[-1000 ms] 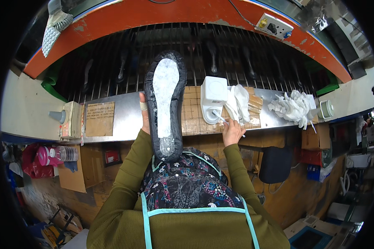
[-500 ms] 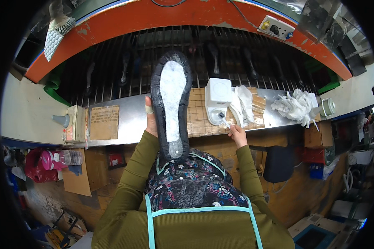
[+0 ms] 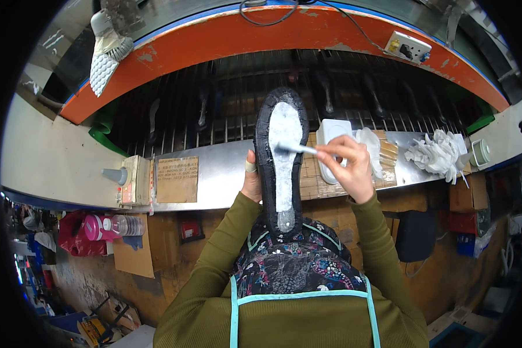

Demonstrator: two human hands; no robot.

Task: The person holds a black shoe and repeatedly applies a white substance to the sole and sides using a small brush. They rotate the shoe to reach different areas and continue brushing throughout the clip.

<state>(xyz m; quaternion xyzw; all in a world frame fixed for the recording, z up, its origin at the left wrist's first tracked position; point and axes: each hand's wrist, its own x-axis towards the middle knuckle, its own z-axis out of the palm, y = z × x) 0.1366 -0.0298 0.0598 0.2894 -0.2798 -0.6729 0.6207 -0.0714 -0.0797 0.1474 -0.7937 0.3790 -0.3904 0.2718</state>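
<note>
Two hands of mine are occupied: the left hand (image 3: 252, 181) grips the black shoe (image 3: 283, 174) along its left side, thumb showing, most of the fingers hidden behind it, and the right hand (image 3: 351, 165) pinches a small brush (image 3: 300, 149) by its handle. The shoe is up in front of my apron (image 3: 296, 268), sole facing me, toe end away, across the metal surface (image 3: 226, 174). The blurred bristles meet the sole's white patch. Partly behind my right hand sits a white container (image 3: 332, 129).
</note>
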